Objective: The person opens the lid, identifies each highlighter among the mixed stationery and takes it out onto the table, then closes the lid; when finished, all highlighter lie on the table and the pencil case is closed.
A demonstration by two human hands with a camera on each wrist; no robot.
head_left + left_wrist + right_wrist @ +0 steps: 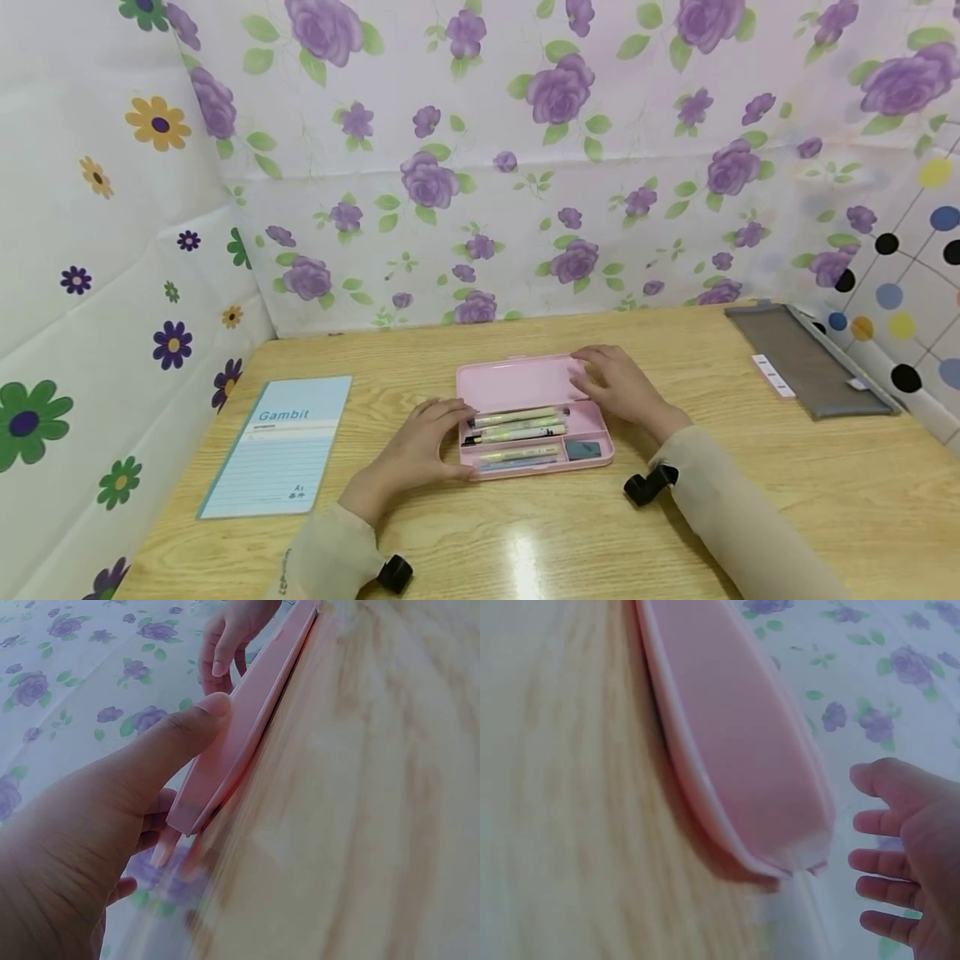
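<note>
Pencil case (587, 422): likely light, stiff; grip ends | left hand (422, 447): clamped on left end | right hand (621, 385): spread beside lid (517, 383)

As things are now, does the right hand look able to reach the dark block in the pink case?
Most likely yes. The right hand appears to hold nothing and is close by, the lid of the pink case is open, and nothing covers the dark block.
</note>
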